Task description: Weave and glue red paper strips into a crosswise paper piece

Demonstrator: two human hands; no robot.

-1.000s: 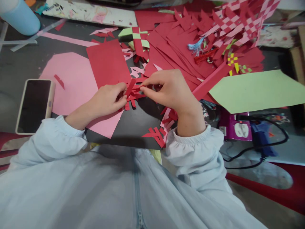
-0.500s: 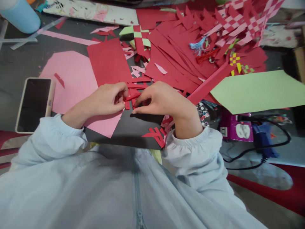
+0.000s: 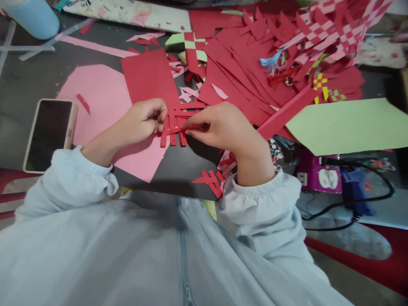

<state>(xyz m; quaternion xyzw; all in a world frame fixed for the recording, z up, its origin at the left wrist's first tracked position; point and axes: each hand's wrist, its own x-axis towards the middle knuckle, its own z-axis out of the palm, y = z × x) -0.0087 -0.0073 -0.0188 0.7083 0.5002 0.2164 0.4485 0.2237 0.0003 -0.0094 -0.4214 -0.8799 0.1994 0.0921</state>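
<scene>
My left hand [image 3: 143, 121] and my right hand [image 3: 219, 125] meet over a small weave of red paper strips [image 3: 174, 127] on the dark table. The left hand's fingers are curled and pinch the weave's left side. With thumb and forefinger, the right hand pinches one red strip [image 3: 191, 126] that runs sideways across the upright strips. A red paper sheet [image 3: 149, 78] lies just behind the left hand, on top of a pink sheet [image 3: 102, 100].
A phone [image 3: 49, 131] lies at the left. A big heap of red strips and woven pieces [image 3: 270, 55] fills the back right, with a green sheet [image 3: 347, 125] beside it. A purple power strip [image 3: 315, 176], a blue glue gun [image 3: 353, 189] and a cable lie at the right. Cut red scraps [image 3: 210, 178] lie near my right wrist.
The upright strips now lie more evenly side by side. My right hand has shifted from pressing the strips down to pinching a sideways strip across them. The left hand stayed on the weave.
</scene>
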